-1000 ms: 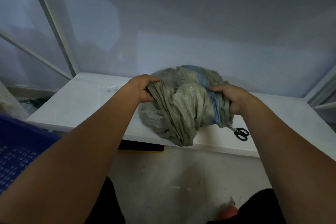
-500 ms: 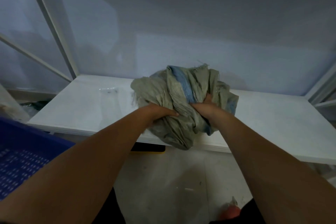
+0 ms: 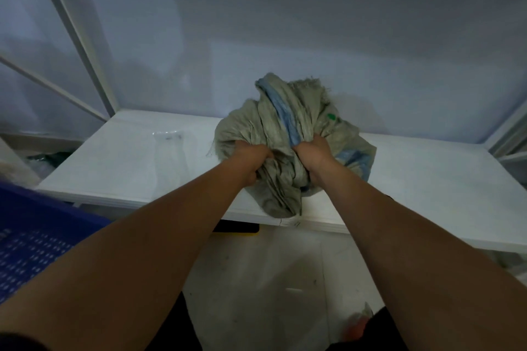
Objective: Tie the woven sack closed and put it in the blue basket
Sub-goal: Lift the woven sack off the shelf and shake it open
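A crumpled grey-green woven sack (image 3: 288, 120) with a blue stripe sits on the white table (image 3: 128, 168), its lower end hanging over the front edge. My left hand (image 3: 251, 158) grips bunched fabric on the sack's left side. My right hand (image 3: 315, 152) grips the gathered fabric just right of it, beside the blue stripe. The two hands are close together. The sack's frayed mouth stands up above them. The blue basket (image 3: 31, 239) is at the lower left, below the table edge.
A small clear plastic piece (image 3: 168, 134) lies on the table left of the sack. A white frame post (image 3: 77, 34) rises at the back left. A dark and yellow object (image 3: 236, 227) sits under the table. The floor is pale below.
My hands came together from the sack's two sides to its middle, bunching the fabric. The sack's mouth rose upright. The scissors seen a second ago are out of sight.
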`<action>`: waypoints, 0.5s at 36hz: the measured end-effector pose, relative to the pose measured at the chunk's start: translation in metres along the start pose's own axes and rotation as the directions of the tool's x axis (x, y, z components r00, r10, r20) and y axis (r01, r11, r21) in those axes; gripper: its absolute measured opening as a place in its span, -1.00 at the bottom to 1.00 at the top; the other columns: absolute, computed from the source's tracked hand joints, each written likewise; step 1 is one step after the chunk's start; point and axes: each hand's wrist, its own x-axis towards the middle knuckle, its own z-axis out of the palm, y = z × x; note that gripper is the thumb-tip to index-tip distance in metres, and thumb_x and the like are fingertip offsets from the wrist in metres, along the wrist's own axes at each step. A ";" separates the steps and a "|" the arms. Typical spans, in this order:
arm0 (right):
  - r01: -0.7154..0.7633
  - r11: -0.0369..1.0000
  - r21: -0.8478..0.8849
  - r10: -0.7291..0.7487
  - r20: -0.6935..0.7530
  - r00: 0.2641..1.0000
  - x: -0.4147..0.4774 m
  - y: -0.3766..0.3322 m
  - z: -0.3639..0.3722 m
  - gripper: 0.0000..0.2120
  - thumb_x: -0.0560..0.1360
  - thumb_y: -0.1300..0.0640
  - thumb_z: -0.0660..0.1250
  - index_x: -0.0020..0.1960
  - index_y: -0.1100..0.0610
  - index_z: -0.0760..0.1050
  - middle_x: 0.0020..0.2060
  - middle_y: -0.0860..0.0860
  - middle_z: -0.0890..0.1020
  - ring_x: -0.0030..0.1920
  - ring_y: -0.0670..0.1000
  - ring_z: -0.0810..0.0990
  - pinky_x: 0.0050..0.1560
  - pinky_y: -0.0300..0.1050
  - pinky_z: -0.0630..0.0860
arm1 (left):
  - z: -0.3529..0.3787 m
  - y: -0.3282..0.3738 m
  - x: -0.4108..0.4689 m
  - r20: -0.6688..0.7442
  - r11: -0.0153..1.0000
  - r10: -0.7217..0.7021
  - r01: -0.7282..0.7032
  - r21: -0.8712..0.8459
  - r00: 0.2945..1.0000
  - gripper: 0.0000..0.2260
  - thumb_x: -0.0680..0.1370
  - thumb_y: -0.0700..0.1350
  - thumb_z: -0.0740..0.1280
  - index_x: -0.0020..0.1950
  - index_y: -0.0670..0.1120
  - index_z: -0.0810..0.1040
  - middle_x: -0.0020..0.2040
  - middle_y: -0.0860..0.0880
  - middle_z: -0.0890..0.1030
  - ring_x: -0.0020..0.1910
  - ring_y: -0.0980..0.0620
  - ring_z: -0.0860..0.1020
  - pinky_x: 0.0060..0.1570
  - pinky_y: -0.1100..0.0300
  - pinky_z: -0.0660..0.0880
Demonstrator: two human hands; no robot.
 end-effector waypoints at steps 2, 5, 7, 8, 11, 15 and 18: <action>0.042 0.999 0.009 -0.042 -0.024 0.999 -0.001 -0.005 0.001 -0.57 0.53 0.18 0.38 0.39 0.15 0.49 0.15 0.05 0.63 0.09 0.08 0.62 0.24 0.02 0.57 | -0.001 0.006 -0.003 0.006 0.999 0.048 -0.048 -0.011 0.999 -0.66 0.50 -0.44 0.31 0.23 -0.17 0.50 -0.02 -0.15 0.58 -0.12 -0.09 0.58 -0.29 0.12 0.61; 0.092 0.995 0.027 -0.090 -0.056 0.994 -0.008 -0.018 0.001 -0.63 0.51 0.24 0.33 0.31 0.14 0.56 0.08 0.06 0.67 0.07 0.10 0.65 0.20 0.04 0.60 | -0.001 0.015 -0.009 0.017 0.996 0.086 -0.086 -0.020 0.996 -0.63 0.49 -0.42 0.29 0.27 -0.21 0.51 0.12 -0.21 0.60 0.01 -0.15 0.60 -0.17 0.08 0.64; 0.127 0.991 0.037 -0.124 -0.074 0.990 -0.014 -0.025 0.003 -0.67 0.51 0.29 0.28 0.24 0.14 0.59 0.04 0.06 0.67 0.05 0.09 0.65 0.17 0.03 0.61 | -0.003 0.019 -0.014 0.005 0.992 0.120 -0.120 -0.033 0.993 -0.60 0.47 -0.42 0.29 0.29 -0.19 0.49 0.14 -0.21 0.59 0.07 -0.18 0.60 -0.02 -0.01 0.63; 0.154 0.987 0.041 -0.150 -0.082 0.985 -0.018 -0.028 0.004 -0.67 0.50 0.32 0.26 0.21 0.13 0.60 0.03 0.06 0.68 0.04 0.08 0.65 0.17 0.03 0.61 | -0.004 0.021 -0.016 -0.006 0.988 0.146 -0.146 -0.043 0.989 -0.58 0.46 -0.43 0.30 0.29 -0.18 0.48 0.14 -0.20 0.59 0.08 -0.18 0.59 0.03 -0.05 0.62; 0.233 0.971 0.049 -0.228 -0.089 0.969 -0.032 -0.036 0.007 -0.63 0.47 0.37 0.26 0.21 0.13 0.61 0.03 0.04 0.68 0.03 0.06 0.65 0.18 0.01 0.61 | -0.010 0.023 -0.025 -0.016 0.974 0.211 -0.212 -0.083 0.977 -0.52 0.41 -0.44 0.31 0.31 -0.15 0.45 0.13 -0.20 0.59 0.09 -0.20 0.59 0.09 -0.18 0.59; 0.307 0.948 0.081 -0.300 -0.085 0.950 -0.051 -0.045 0.009 -0.63 0.45 0.41 0.27 0.19 0.17 0.62 -0.01 0.01 0.70 0.00 0.00 0.67 0.12 -0.09 0.62 | -0.017 0.024 -0.042 -0.039 0.955 0.262 -0.265 -0.133 0.964 -0.56 0.41 -0.45 0.31 0.23 -0.10 0.47 0.11 -0.18 0.60 0.08 -0.18 0.60 0.10 -0.15 0.59; 0.337 0.934 0.122 -0.330 -0.077 0.941 -0.069 -0.049 0.008 -0.66 0.46 0.43 0.26 0.15 0.19 0.62 -0.08 -0.02 0.69 -0.07 -0.05 0.66 0.01 -0.20 0.62 | -0.018 0.023 -0.058 -0.053 0.940 0.302 -0.307 -0.150 0.952 -0.51 0.41 -0.43 0.29 0.30 -0.11 0.46 0.11 -0.16 0.60 0.08 -0.16 0.60 0.10 -0.11 0.59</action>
